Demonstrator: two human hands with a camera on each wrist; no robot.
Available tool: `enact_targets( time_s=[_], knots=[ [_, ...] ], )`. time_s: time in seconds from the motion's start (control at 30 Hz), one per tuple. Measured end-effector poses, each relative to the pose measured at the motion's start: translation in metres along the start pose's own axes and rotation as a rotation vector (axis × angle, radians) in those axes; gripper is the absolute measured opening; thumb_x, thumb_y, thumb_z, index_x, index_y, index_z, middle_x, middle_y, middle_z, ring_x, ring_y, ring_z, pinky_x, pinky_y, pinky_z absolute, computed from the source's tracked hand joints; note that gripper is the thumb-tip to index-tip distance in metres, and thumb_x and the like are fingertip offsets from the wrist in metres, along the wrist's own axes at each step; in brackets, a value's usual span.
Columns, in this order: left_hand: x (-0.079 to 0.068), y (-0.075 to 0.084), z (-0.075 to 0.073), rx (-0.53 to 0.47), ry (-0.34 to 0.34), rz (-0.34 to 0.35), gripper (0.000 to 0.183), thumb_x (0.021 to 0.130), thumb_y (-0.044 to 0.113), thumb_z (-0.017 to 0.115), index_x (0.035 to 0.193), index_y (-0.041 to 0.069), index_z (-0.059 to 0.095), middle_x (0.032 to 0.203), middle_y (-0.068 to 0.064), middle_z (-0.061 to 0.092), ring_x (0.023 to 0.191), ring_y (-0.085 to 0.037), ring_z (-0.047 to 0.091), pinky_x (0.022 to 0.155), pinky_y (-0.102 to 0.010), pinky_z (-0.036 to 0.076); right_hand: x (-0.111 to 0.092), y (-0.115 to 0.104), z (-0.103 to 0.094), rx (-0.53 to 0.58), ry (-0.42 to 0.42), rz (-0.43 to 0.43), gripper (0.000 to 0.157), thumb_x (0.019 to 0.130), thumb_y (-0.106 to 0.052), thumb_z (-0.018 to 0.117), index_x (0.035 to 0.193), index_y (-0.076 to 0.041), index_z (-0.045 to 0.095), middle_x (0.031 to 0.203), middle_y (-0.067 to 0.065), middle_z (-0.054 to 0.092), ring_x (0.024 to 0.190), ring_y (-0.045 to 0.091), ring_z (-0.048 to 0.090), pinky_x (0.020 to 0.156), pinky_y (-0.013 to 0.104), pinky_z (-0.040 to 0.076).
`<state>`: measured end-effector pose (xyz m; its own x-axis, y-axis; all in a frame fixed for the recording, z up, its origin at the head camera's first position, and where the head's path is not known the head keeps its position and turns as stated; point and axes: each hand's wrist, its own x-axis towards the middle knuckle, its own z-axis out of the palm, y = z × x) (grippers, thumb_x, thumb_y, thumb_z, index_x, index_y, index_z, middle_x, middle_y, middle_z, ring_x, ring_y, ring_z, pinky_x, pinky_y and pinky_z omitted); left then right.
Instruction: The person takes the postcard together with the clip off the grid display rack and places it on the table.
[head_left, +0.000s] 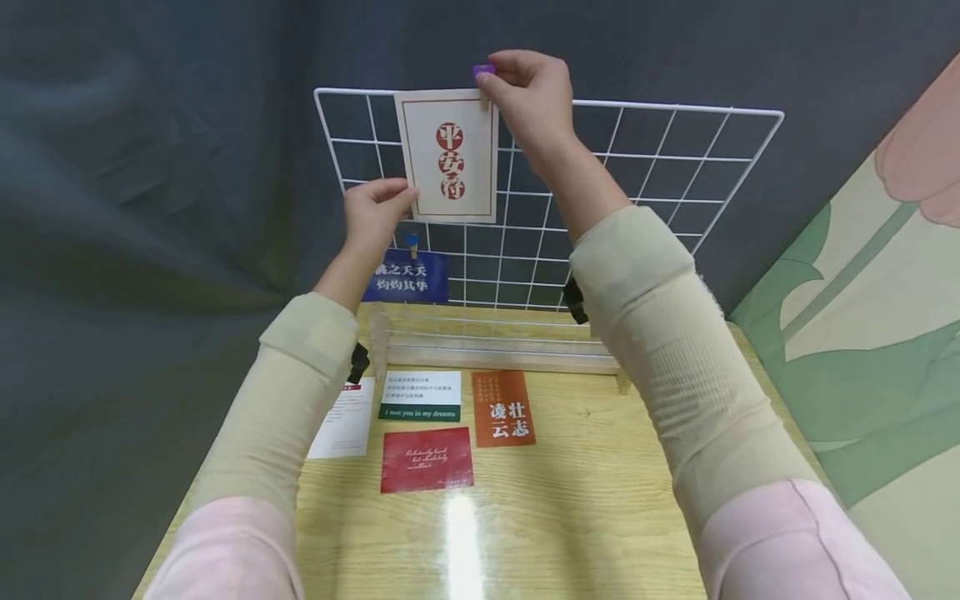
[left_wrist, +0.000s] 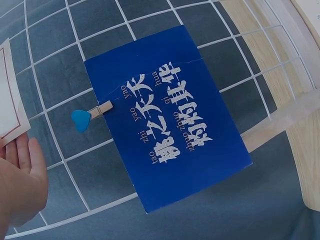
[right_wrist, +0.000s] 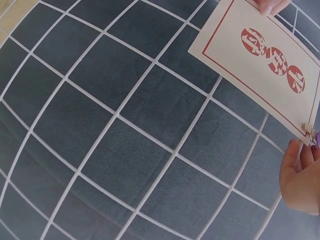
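A white card point(head_left: 474, 158) with a red border and three red round characters hangs against the top of a white wire grid point(head_left: 622, 154). My right hand point(head_left: 542, 104) pinches a small wooden clothespin with a purple top point(head_left: 483, 72) at the card's upper right corner. The clothespin's wooden legs overlap the card's top edge. At the card's lower left edge, my left hand point(head_left: 373, 212) pinches it between thumb and fingers. Below that hand, a blue card point(left_wrist: 165, 60) with white characters is clipped to the grid by a clothespin with a blue heart point(left_wrist: 81, 120).
The grid stands in a wooden base point(head_left: 495, 356) on a wooden table point(head_left: 585, 517). In front lie a white-and-green card point(head_left: 420, 392), an orange card point(head_left: 504, 408), a red card point(head_left: 427, 475) and a white card point(head_left: 345, 425) partly behind my left sleeve. A dark curtain point(head_left: 150, 208) hangs behind.
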<state>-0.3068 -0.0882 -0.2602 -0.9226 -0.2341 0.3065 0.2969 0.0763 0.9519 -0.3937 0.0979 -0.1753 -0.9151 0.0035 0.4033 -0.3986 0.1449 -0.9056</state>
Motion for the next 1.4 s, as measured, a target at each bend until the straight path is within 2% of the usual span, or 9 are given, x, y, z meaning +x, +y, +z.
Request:
enact_targets(
  time_s=[0.07, 0.17, 0.2, 0.3, 0.43, 0.5, 0.8, 1.07, 1.4],
  knots=[
    [0.003, -0.003, 0.002, -0.007, 0.001, -0.011, 0.016, 0.077, 0.009, 0.065, 0.090, -0.001, 0.066, 0.087, -0.011, 0.064, 0.070, -0.017, 0.059, 0.065, -0.024, 0.050, -0.006, -0.007, 0.000, -0.001, -0.005, 0.007, 0.032, 0.076, -0.022, 0.066, 0.107, -0.016, 0.060, 0.103, 0.000, 0.055, 0.095, 0.009, 0.051, 0.081, 0.015, 0.041],
    [0.030, -0.039, 0.000, -0.073, -0.017, -0.021, 0.017, 0.073, 0.015, 0.070, 0.086, 0.006, 0.069, 0.085, -0.006, 0.065, 0.068, -0.017, 0.060, 0.063, -0.022, 0.051, -0.005, -0.007, 0.000, -0.018, -0.001, 0.027, 0.032, 0.077, -0.022, 0.065, 0.108, -0.018, 0.059, 0.103, -0.001, 0.055, 0.096, 0.008, 0.050, 0.081, 0.015, 0.040],
    [0.027, -0.033, 0.002, -0.052, -0.004, -0.028, 0.018, 0.073, 0.013, 0.069, 0.089, 0.004, 0.068, 0.088, -0.008, 0.064, 0.070, -0.018, 0.060, 0.066, -0.023, 0.050, -0.002, -0.005, 0.000, -0.030, 0.008, 0.034, 0.032, 0.077, -0.023, 0.065, 0.108, -0.018, 0.060, 0.103, -0.002, 0.055, 0.096, 0.008, 0.049, 0.082, 0.015, 0.040],
    [0.052, -0.068, 0.001, -0.096, -0.022, 0.007, 0.022, 0.069, 0.023, 0.073, 0.088, 0.011, 0.070, 0.087, -0.003, 0.065, 0.070, -0.017, 0.060, 0.065, -0.022, 0.051, 0.007, 0.002, 0.001, -0.077, 0.042, 0.052, 0.028, 0.077, -0.026, 0.064, 0.104, -0.020, 0.061, 0.101, -0.003, 0.055, 0.096, 0.008, 0.048, 0.081, 0.017, 0.040],
    [0.040, -0.054, 0.003, -0.075, -0.011, 0.001, 0.021, 0.071, 0.021, 0.071, 0.088, 0.008, 0.069, 0.088, -0.005, 0.065, 0.072, -0.018, 0.060, 0.064, -0.023, 0.051, 0.010, 0.004, 0.002, -0.120, 0.085, 0.059, 0.022, 0.077, -0.028, 0.063, 0.098, -0.019, 0.064, 0.098, -0.003, 0.055, 0.094, 0.008, 0.046, 0.079, 0.021, 0.041],
    [0.022, -0.029, 0.004, -0.062, -0.005, -0.025, 0.018, 0.074, 0.015, 0.069, 0.088, 0.005, 0.068, 0.088, -0.007, 0.064, 0.071, -0.018, 0.060, 0.064, -0.024, 0.051, 0.009, 0.004, 0.003, -0.116, 0.100, 0.064, 0.020, 0.077, -0.028, 0.063, 0.095, -0.019, 0.065, 0.096, -0.002, 0.055, 0.093, 0.008, 0.046, 0.077, 0.022, 0.041],
    [0.020, -0.025, 0.002, -0.100, -0.008, -0.062, 0.015, 0.072, 0.011, 0.070, 0.086, 0.004, 0.068, 0.086, -0.008, 0.064, 0.070, -0.017, 0.061, 0.063, -0.022, 0.051, 0.009, 0.001, 0.007, -0.026, 0.141, 0.101, 0.011, 0.077, -0.021, 0.065, 0.087, -0.016, 0.068, 0.095, -0.001, 0.055, 0.091, 0.009, 0.046, 0.075, 0.023, 0.043],
    [-0.007, 0.005, 0.004, -0.057, -0.002, -0.031, 0.016, 0.078, 0.004, 0.063, 0.092, -0.004, 0.065, 0.090, -0.014, 0.063, 0.072, -0.019, 0.060, 0.067, -0.025, 0.051, 0.007, 0.003, 0.006, -0.015, 0.160, 0.110, 0.010, 0.076, -0.021, 0.066, 0.085, -0.016, 0.068, 0.094, -0.001, 0.056, 0.092, 0.010, 0.046, 0.073, 0.024, 0.043],
    [0.022, -0.029, 0.000, -0.170, -0.041, -0.081, 0.015, 0.073, 0.008, 0.068, 0.088, 0.004, 0.068, 0.088, -0.009, 0.064, 0.072, -0.018, 0.062, 0.065, -0.023, 0.051, 0.005, 0.005, 0.006, 0.019, 0.192, 0.101, 0.008, 0.076, -0.020, 0.066, 0.082, -0.015, 0.069, 0.091, 0.000, 0.056, 0.089, 0.010, 0.047, 0.070, 0.023, 0.044]
  ],
)
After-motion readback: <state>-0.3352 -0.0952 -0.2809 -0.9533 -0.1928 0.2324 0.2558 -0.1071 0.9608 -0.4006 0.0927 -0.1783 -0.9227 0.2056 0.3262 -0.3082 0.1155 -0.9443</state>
